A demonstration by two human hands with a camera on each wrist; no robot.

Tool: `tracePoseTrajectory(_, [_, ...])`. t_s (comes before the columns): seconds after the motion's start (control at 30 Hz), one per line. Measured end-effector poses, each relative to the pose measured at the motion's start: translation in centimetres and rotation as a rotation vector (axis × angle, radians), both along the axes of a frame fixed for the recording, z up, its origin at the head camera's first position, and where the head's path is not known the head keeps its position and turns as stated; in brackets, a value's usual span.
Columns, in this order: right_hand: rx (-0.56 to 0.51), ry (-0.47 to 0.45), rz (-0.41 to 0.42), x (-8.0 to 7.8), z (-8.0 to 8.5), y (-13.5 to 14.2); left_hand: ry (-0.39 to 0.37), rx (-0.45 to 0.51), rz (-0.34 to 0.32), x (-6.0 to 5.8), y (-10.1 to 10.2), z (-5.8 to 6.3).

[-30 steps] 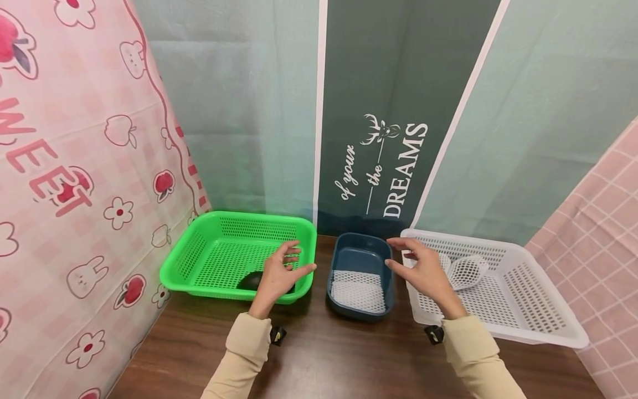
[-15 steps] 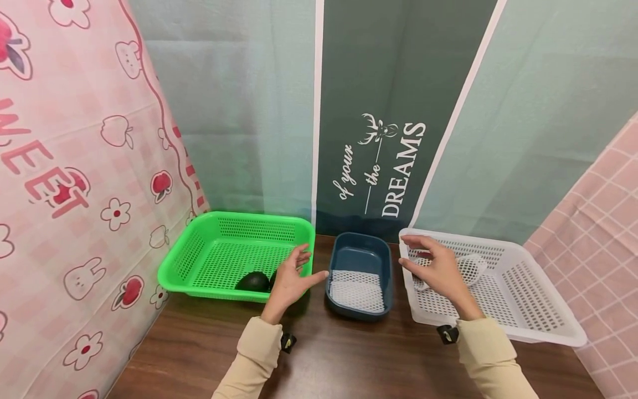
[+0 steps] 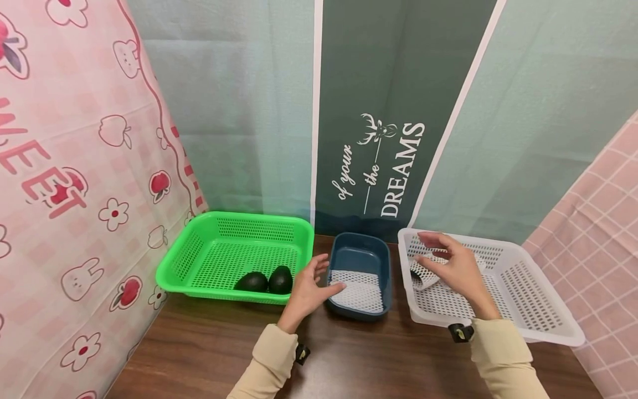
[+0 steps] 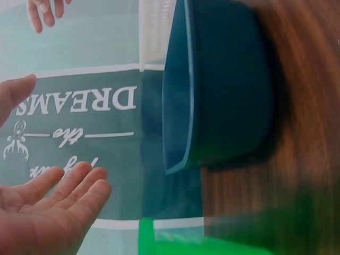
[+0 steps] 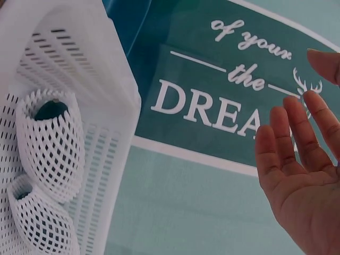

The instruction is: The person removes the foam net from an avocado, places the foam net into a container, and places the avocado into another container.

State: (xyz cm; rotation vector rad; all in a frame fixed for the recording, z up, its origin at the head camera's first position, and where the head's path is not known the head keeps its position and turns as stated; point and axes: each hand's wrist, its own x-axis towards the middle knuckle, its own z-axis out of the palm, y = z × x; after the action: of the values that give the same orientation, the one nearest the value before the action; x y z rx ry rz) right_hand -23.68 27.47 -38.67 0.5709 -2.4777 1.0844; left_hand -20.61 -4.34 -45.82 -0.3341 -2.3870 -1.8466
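Observation:
My left hand [image 3: 310, 288] hovers with spread fingers between the green basket [image 3: 171, 277] and the small dark blue bin [image 3: 361, 239], holding nothing; its thumb overlaps the bin in the head view. White foam net sleeves [image 3: 356, 291] lie in the near half of that bin. Over the white basket [image 3: 548, 310] my right hand [image 3: 456, 271] is held with fingers relaxed and apart from the thumb, also bare. Below it lie two foam net sleeves, one [image 5: 51, 143] with a dark thing inside, the other [image 5: 42, 218] beside it. Two black, avocado-shaped fruits [image 3: 253, 281] [image 3: 281, 280] rest in the green basket.
The three containers stand in a row on a brown wooden table [image 3: 344, 360], close to a green curtain [image 3: 249, 111] behind them. Pink printed cloth [image 3: 65, 221] hangs at the left, and pink checked cloth [image 3: 593, 233] at the right.
Both hands have moved to the right. The left has come off the black fruits, exposing both, and now reaches the bin's edge; the right has shifted further over the white basket.

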Motion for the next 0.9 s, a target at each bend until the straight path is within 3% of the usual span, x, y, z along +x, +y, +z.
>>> tracePoseTrajectory(0.3, [-0.004, -0.001, -0.020, 0.3, 0.7, 1.6, -0.037, 0.046, -0.006, 0.7, 2.0, -0.9])
tracePoseTrajectory(0.9, [-0.081, -0.034, -0.008, 0.2, 1.4, 3.5, -0.008, 0.108, 0.013, 1.0, 5.6, -1.9])
